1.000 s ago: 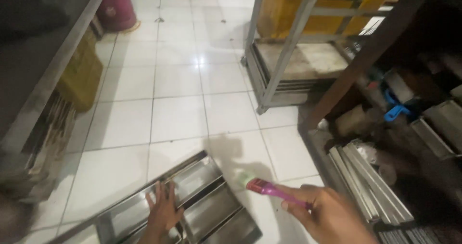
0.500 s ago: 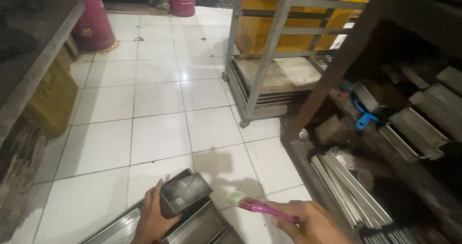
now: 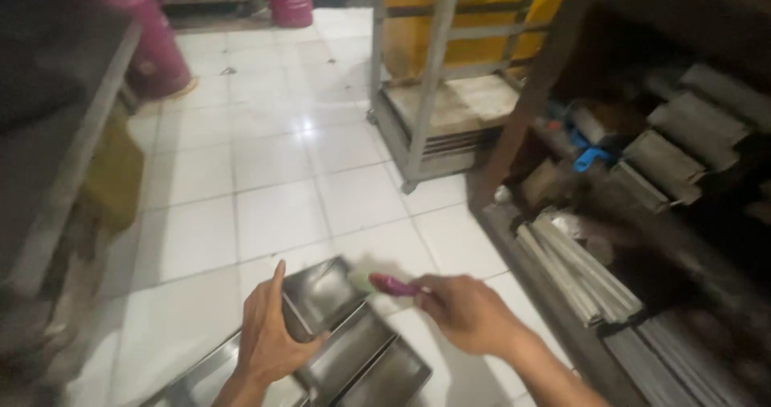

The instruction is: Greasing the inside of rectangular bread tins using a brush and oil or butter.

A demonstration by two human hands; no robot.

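a strap of joined metal loaf pans [image 3: 345, 351] is seen at the bottom centre of the frame, tilted up off the white tiled floor, its long side running from lower left to upper right. several rectangular, dull grey wells are shown with their open sides facing up. a brush with a pink handle [image 3: 393, 285] is held level just above the uppermost well, right of centre, its pale bristle end pointed left and somewhat blurred.
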